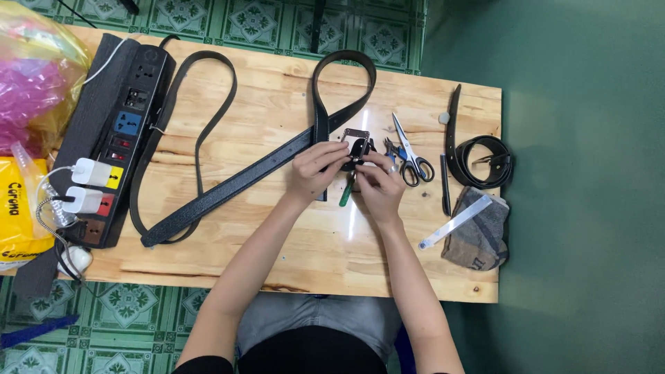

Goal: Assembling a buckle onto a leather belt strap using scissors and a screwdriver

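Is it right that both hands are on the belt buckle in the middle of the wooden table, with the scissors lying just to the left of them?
Not quite. In the head view the left hand and right hand do meet at the belt buckle on the wooden table, but the scissors lie just to the right of them, not the left.
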